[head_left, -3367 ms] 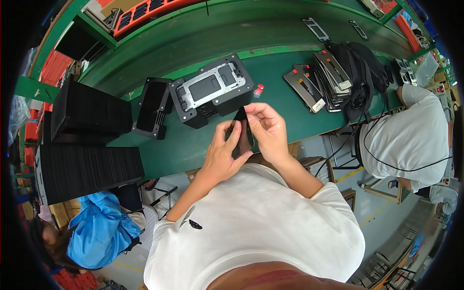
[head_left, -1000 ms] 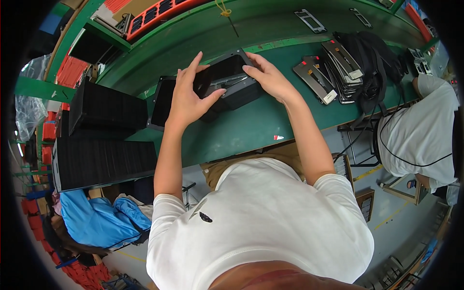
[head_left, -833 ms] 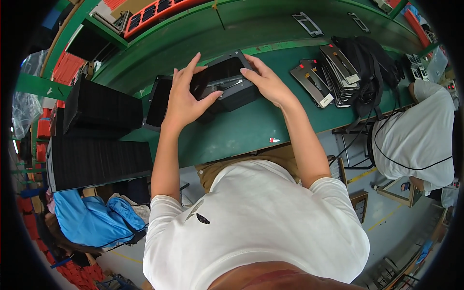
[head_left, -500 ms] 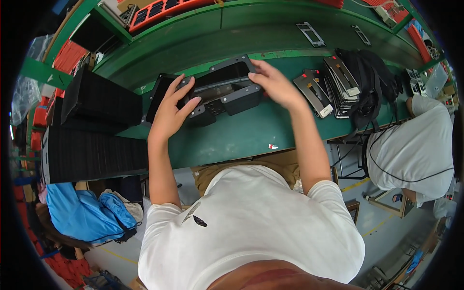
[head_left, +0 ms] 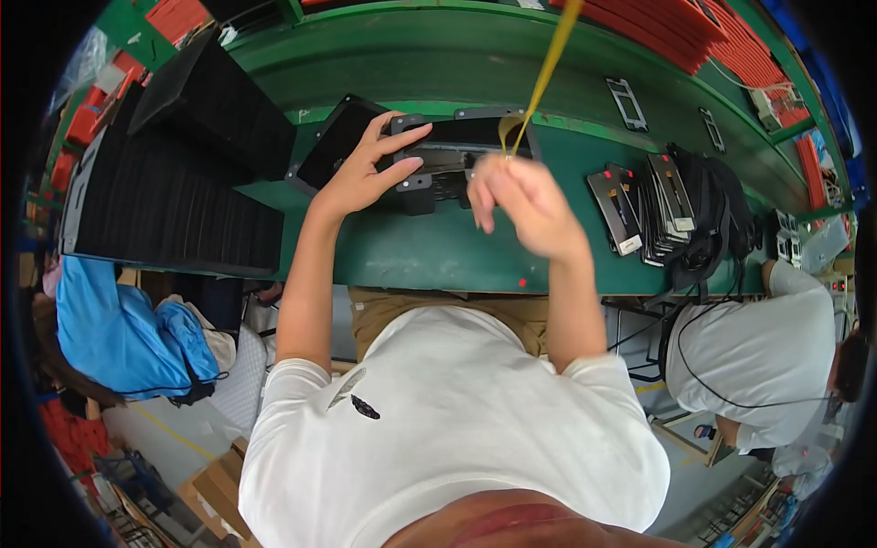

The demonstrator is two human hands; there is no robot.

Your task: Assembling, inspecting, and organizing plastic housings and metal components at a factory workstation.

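My left hand (head_left: 365, 178), fingers spread, rests on the left end of a black fixture (head_left: 493, 128) with small round screws and cut-outs along its edges. A dark glossy panel (head_left: 443, 164) shows in its opening. My right hand (head_left: 530, 201), partly blurred, is in front of the fixture's right side. Its fingers are pinched on a yellow band (head_left: 551, 64) that runs tight up past the top of the view, with a loop just above the fingers. Next to my left hand, a second black panel (head_left: 343, 142) leans at a slant on the green bench.
Tall stacks of black trays (head_left: 174, 205) stand at left. Thin metal-backed panels (head_left: 662, 196) and a black bag (head_left: 708, 183) lie at right. Two metal frames (head_left: 628, 103) rest against the back. People sit on both sides, one in blue (head_left: 128, 333), one in white (head_left: 754, 352).
My right hand has left the fixture's right end, come nearer, and taken hold of the yellow band. My left hand stays on the fixture. The whole view has shifted.
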